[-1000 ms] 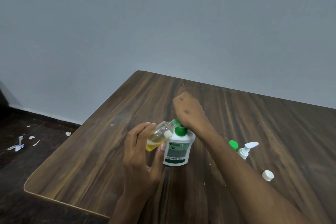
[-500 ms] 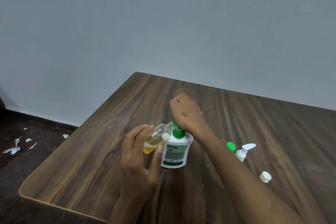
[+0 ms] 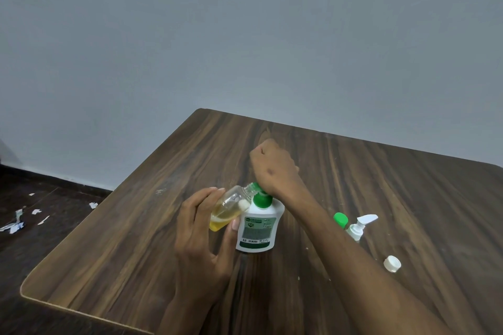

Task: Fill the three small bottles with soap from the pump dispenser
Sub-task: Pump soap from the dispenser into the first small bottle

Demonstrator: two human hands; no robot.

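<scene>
A white soap dispenser (image 3: 257, 228) with a green pump head stands on the wooden table (image 3: 130, 247). My right hand (image 3: 275, 168) is closed in a fist on top of the pump head. My left hand (image 3: 201, 228) holds a small clear bottle (image 3: 231, 208), tilted with its mouth at the green spout and yellow soap pooled in its lower end. To the right stand a small bottle with a green cap (image 3: 340, 220) and a small bottle with a white pump top (image 3: 360, 226), both partly hidden by my right forearm.
A loose white cap (image 3: 392, 263) lies on the table at the right. The table's left edge and rounded front corner (image 3: 24, 288) are close by. Scraps of paper (image 3: 16, 223) litter the dark floor on the left.
My right fist has stayed on the pump head and the tilted bottle has stayed at the spout. The view has shifted slightly; nothing else moved.
</scene>
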